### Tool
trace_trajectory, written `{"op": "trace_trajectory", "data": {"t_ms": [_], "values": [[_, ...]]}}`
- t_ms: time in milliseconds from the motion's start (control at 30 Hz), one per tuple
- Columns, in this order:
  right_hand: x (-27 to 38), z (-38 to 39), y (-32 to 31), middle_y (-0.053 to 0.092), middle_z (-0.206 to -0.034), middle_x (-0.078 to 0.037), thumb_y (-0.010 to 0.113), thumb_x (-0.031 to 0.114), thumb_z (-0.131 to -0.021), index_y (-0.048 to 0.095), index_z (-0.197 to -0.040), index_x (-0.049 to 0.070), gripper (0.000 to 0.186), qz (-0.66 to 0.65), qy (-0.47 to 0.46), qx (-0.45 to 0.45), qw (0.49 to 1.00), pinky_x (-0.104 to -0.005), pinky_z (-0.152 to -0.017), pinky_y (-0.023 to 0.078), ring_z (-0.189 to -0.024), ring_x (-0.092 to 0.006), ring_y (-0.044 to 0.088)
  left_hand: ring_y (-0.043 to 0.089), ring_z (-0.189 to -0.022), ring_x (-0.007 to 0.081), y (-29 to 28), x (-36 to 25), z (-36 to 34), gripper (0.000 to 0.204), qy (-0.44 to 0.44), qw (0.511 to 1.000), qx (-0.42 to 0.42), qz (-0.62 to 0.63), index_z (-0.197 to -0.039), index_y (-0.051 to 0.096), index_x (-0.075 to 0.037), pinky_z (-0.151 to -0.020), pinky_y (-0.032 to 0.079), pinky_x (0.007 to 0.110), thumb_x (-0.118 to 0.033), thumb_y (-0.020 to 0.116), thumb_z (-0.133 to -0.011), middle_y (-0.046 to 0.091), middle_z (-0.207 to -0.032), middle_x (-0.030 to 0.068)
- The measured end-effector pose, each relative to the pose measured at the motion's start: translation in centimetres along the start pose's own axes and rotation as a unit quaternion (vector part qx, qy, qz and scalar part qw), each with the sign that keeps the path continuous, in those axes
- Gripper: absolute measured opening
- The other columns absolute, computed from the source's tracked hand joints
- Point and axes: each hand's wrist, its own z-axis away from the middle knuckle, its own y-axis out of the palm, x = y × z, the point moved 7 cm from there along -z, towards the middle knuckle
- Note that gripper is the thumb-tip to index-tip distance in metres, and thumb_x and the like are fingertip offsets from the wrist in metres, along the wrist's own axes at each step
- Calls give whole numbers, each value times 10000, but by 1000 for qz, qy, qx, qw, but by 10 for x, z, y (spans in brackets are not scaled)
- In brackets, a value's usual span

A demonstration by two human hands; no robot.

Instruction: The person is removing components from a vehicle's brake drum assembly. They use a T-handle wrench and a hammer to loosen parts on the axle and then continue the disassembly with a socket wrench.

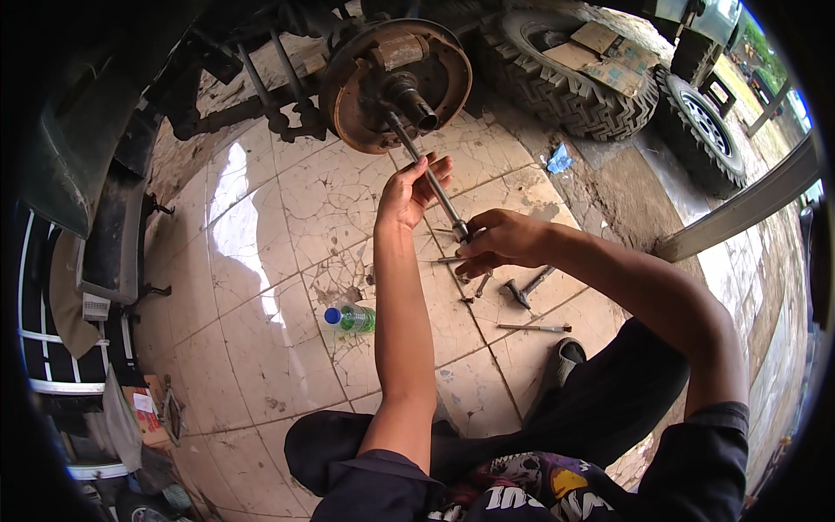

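A rusty brake assembly [357, 78] with a hub spindle [404, 96] hangs under the vehicle at the top of the view. A long steel extension bar [439, 195] runs from the assembly, just below the spindle, down toward me. My left hand [413, 187] holds its middle loosely between thumb and fingers. My right hand [491, 239] grips its near end at the socket fitting [459, 230]. On the cracked tiles [235, 331] below lie a hammer [522, 291], a thin steel tool [531, 328] and several small tools, partly behind my right hand.
A plastic bottle with a blue cap [348, 317] lies beside my left forearm. Large tyres [600, 113] with cardboard [591, 56] on top are at upper right, near a curved post [731, 204]. Dark vehicle parts [122, 200] line the left. A blue scrap [558, 158] lies on the floor.
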Motion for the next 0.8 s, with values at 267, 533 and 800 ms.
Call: {"op": "trace_trajectory", "data": {"t_ms": [267, 533, 800], "values": [[19, 11, -10, 630, -694, -108, 747, 214, -738, 587, -752, -37, 297, 321, 34, -151, 934, -263, -569, 504, -652, -121, 639, 664, -803, 189, 4, -13, 12, 246, 12, 965, -161, -207, -944, 599, -16, -707, 553, 301, -225, 670, -835, 664, -885, 90], [7, 5, -5, 599, -791, -76, 648, 214, -854, 604, -881, -52, 271, -1, 19, -25, 999, -277, -647, 547, -660, -146, 597, 649, -866, 233, 1, -10, 7, 198, 45, 993, -67, -84, -1013, 559, 43, -777, 559, 334, -95, 573, -872, 643, -961, 148], [10, -2, -14, 580, -686, -51, 731, 310, -769, 639, -783, -4, 327, 221, 44, -95, 970, -250, -486, 388, -556, -115, 506, 658, -873, 236, 11, -8, 14, 245, 19, 985, -121, -124, -1001, 569, 29, -750, 570, 338, -170, 614, -864, 655, -959, 144]]}}
